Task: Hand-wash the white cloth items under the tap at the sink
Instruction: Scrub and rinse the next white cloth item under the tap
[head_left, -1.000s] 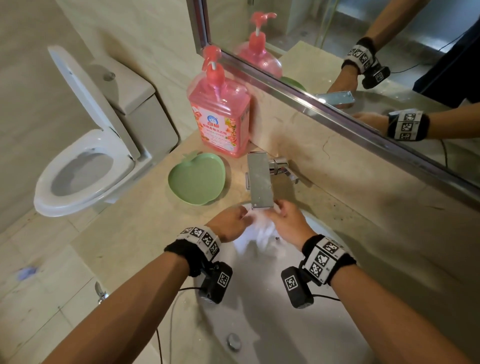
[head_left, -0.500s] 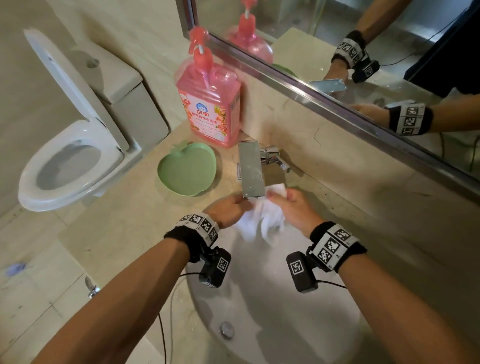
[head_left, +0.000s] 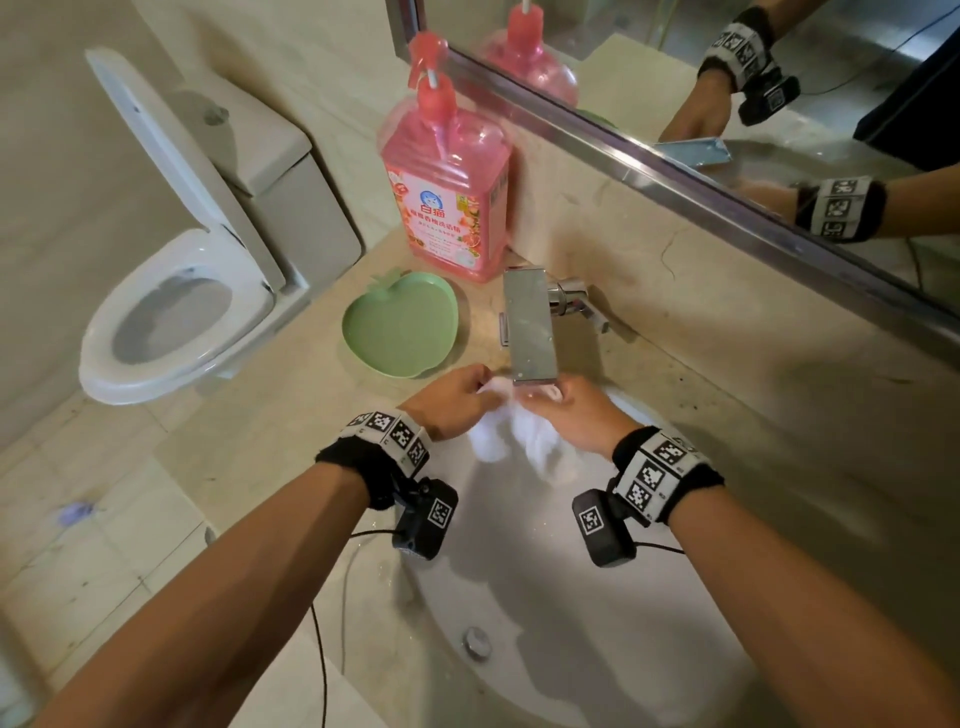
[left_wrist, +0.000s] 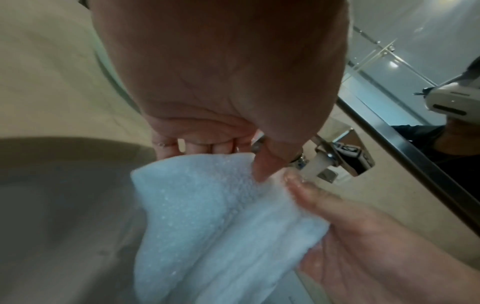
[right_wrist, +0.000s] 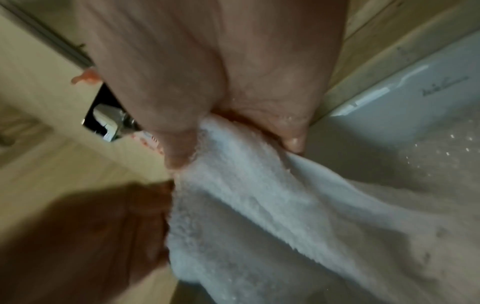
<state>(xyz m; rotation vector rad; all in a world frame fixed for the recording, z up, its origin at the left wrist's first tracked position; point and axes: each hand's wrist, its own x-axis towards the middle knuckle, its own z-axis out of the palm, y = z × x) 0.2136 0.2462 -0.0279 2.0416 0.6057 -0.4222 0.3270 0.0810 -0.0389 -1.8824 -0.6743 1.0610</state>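
A white terry cloth (head_left: 511, 439) hangs bunched between both hands over the white sink basin (head_left: 545, 597), just under the flat chrome tap (head_left: 530, 325). My left hand (head_left: 454, 397) grips its left part with curled fingers and thumb. My right hand (head_left: 571, 410) pinches the right part. In the left wrist view the cloth (left_wrist: 207, 216) drapes down below my left hand (left_wrist: 241, 156), and water runs from the tap (left_wrist: 322, 160) beside the right hand's finger. The right wrist view shows my right hand (right_wrist: 233, 144) with thumb and fingers clamped on the wet cloth (right_wrist: 259, 205).
A pink pump bottle of detergent (head_left: 447, 197) stands on the beige counter behind a green apple-shaped dish (head_left: 402, 325). The mirror (head_left: 727, 78) runs along the back wall. A toilet (head_left: 176, 312) with raised lid is at the left. The drain plug (head_left: 475, 640) sits low in the basin.
Both hands have kept hold of the cloth and shifted it slightly up under the tap spout; the bunching of the cloth changes between frames as they work it.
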